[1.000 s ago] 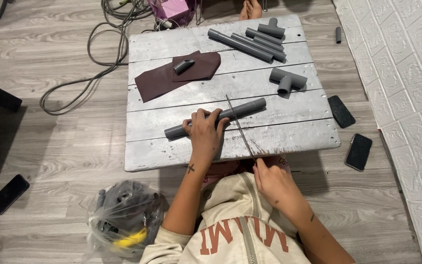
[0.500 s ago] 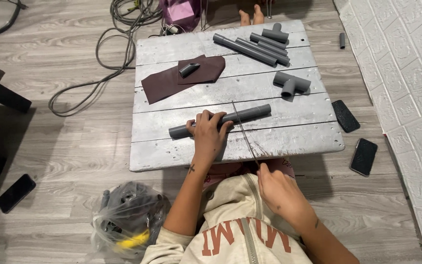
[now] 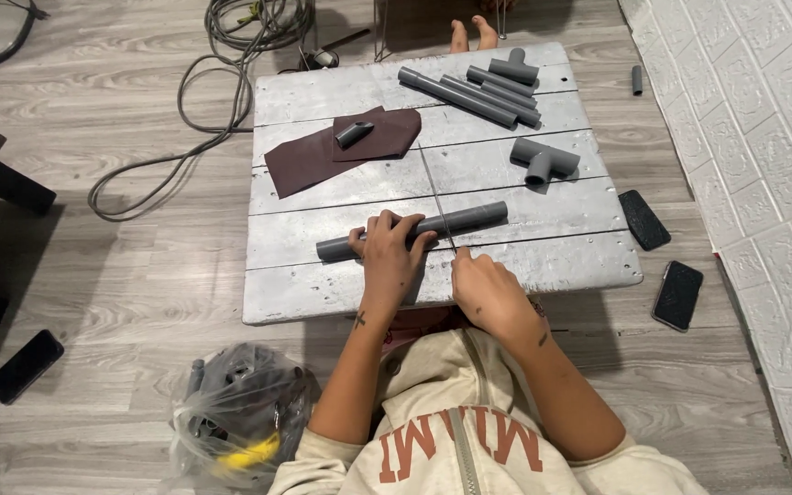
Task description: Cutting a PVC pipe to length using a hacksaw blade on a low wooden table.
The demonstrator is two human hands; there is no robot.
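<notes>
Looking down, we see a low table [image 3: 543, 266] of whitewashed planks, scuffed and speckled, standing on a grey wood-look floor [image 3: 130, 266]. Near the table's front edge lies a long grey pipe [image 3: 469, 218], running roughly parallel to that edge. Our left hand [image 3: 390, 254] is closed over the pipe's left half, fingers wrapped across the top and pressing it to the planks. Our right hand [image 3: 486, 289] sits just beside it at the front edge, curled shut around the handle end of a thin saw blade [image 3: 434, 194], which crosses the pipe near its middle and points toward the far edge. Toward the middle of the table's left side a dark brown sheet [image 3: 309, 160] lies flat, with a short pipe stub [image 3: 354, 134] resting on it. At the far right corner we count a bundle of longer pipes [image 3: 465, 92] laid side by side, and nearer the right edge a grey tee fitting [image 3: 543, 160]. Beyond the far edge, another person's bare feet [image 3: 471, 35] show on the floor, and a tangle of grey cable [image 3: 222, 55] loops off past the far left corner. Two dark phones [image 3: 643, 220] [image 3: 677, 295] lie on the floor by the right edge, in front of a white brick-patterned wall [image 3: 763, 183]. A third phone [image 3: 25, 367] lies well off to the left, and a clear plastic bag [image 3: 240, 412] of fittings slumps on the floor just below the front left corner.
</notes>
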